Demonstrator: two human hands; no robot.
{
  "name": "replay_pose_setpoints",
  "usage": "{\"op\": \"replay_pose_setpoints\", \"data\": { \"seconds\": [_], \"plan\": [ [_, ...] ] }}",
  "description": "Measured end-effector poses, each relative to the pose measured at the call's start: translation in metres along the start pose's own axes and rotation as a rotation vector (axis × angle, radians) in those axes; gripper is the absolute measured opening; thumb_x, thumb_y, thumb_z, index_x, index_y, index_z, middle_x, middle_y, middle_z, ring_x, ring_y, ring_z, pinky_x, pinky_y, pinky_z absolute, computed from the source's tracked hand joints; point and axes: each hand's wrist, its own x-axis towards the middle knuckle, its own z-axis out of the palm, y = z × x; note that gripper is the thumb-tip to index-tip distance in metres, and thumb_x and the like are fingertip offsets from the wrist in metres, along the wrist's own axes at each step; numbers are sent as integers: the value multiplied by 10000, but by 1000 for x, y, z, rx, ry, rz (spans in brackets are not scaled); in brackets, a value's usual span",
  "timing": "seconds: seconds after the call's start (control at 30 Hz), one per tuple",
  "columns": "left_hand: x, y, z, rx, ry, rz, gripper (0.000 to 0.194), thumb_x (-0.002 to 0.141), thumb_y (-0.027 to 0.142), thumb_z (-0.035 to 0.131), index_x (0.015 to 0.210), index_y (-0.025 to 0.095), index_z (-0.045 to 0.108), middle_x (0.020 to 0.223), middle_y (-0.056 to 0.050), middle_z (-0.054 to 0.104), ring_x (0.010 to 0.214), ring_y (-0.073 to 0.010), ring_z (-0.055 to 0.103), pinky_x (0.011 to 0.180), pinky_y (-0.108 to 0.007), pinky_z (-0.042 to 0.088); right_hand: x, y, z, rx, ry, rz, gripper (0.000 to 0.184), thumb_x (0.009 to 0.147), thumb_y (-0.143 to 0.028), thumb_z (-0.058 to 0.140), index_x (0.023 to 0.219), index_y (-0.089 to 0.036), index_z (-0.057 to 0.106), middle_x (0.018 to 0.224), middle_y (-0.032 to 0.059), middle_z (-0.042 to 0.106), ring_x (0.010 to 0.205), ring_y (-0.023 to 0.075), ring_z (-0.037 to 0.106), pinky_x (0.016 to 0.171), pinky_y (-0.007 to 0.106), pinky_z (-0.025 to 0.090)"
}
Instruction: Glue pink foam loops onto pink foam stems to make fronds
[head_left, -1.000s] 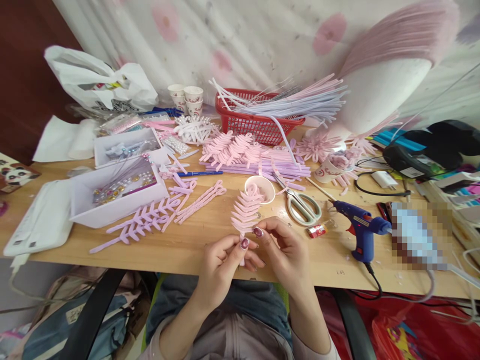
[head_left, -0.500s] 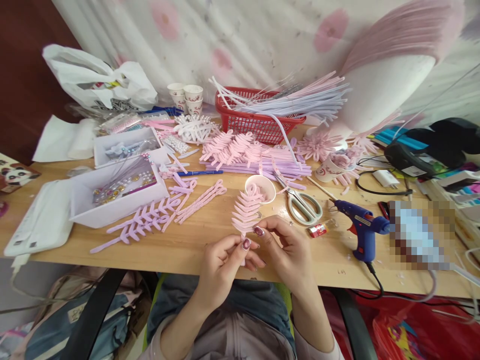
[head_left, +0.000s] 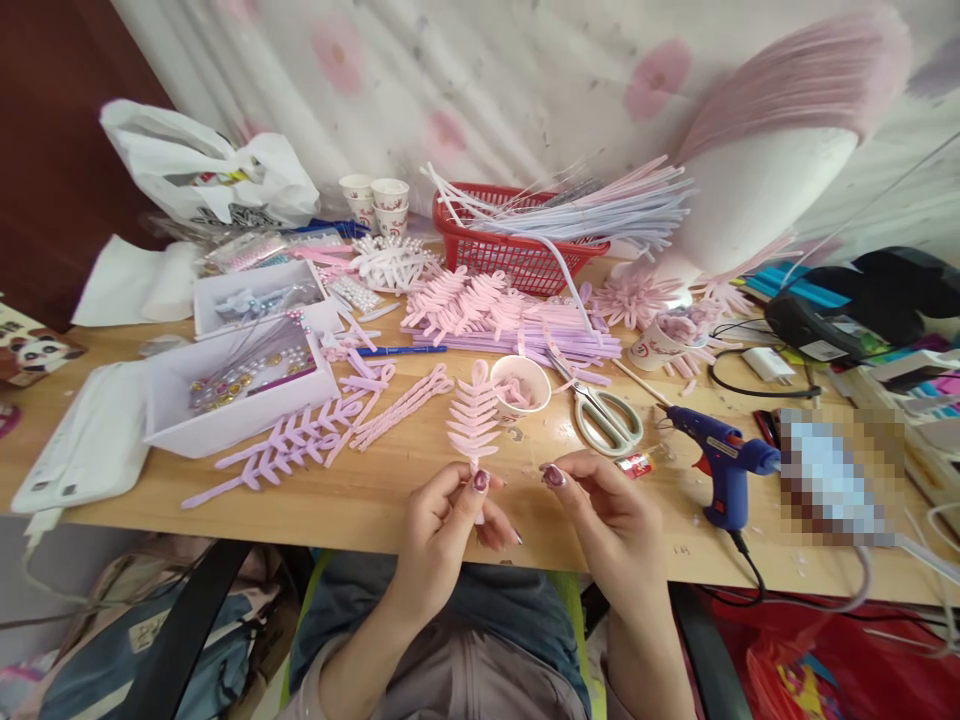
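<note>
My left hand pinches the stem of a pink pipe-cleaner leaf between thumb and forefinger; the leaf stands upright with paired fronds and a loop at its top. To the right, apart from the leaf, is my right hand. Its thumb and forefinger are pressed together, and whatever they may hold is too small to make out. Just behind the leaf stands a paper cup with pink pieces inside. Scissors lie beyond my right hand.
A blue glue gun with a cord rests at the right. Purple pipe-cleaner leaves and a white box of beads are at the left. At the back, a red basket holds pipe cleaners, with pink leaves piled before it.
My right hand has drawn away from the leaf toward the right, its thumb and forefinger pressed together. My left hand has shifted slightly left with the leaf, which now shows more face-on.
</note>
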Motion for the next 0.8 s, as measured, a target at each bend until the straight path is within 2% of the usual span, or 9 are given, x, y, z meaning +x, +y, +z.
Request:
{"op": "replay_pose_setpoints", "data": {
  "seconds": [0.17, 0.37, 0.47, 0.57, 0.67, 0.73, 0.8],
  "plan": [
    [1, -2, -2, 18, -12, 10, 390, 896, 541, 609, 851, 154, 629, 478, -9, 664, 427, -111, 547, 477, -203, 427, -2, 6, -2, 3, 51, 81, 198, 887, -327, 695, 745, -199, 644, 703, -21, 609, 676, 119, 556, 639, 232, 416],
    [1, -5, -6, 41, -101, 27, 398, 932, 538, 552, 866, 151, 617, 490, -18, 671, 435, -116, 553, 488, -207, 432, 5, 1, 24, 234, -14, 106, 126, 864, -336, 721, 940, -235, 728, 871, 15, 715, 805, 144, 659, 722, 238, 505],
    [2, -7, -9, 30, -136, 20, 393, 942, 532, 539, 844, 157, 601, 483, -18, 668, 427, -115, 555, 487, -203, 435, 9, -3, 34, 390, -46, 144, 139, 848, -343, 745, 954, -253, 742, 902, 18, 734, 848, 151, 680, 763, 246, 535],
    [4, -8, -12, -36, -205, 1, 394, 941, 524, 549, 795, 160, 587, 465, -21, 661, 401, -106, 542, 457, -189, 418, 10, -2, 37, 590, -129, 228, 259, 826, -372, 774, 1064, -278, 730, 998, 30, 743, 921, 163, 679, 825, 267, 542],
    [4, -10, -13, -148, -327, -60, 400, 943, 521, 547, 805, 149, 604, 438, -20, 649, 351, -98, 509, 397, -175, 381, 9, -2, 36, 815, -255, 308, 419, 806, -454, 780, 1185, -303, 686, 1151, 52, 730, 877, 156, 679, 830, 286, 544],
    [2, -12, -11, -216, -391, -82, 394, 948, 516, 541, 821, 148, 605, 429, -19, 647, 325, -96, 492, 364, -168, 362, 8, -3, 36, 912, -306, 342, 460, 777, -500, 790, 1178, -298, 689, 1179, 68, 731, 836, 161, 685, 809, 297, 550],
    [0, -13, -7, -267, -431, -83, 381, 957, 503, 532, 814, 155, 590, 427, -18, 650, 308, -93, 479, 350, -162, 359, 7, -7, 36, 944, -324, 374, 492, 738, -529, 809, 1151, -283, 704, 1186, 86, 736, 893, 188, 698, 815, 304, 552]
  ]
}}
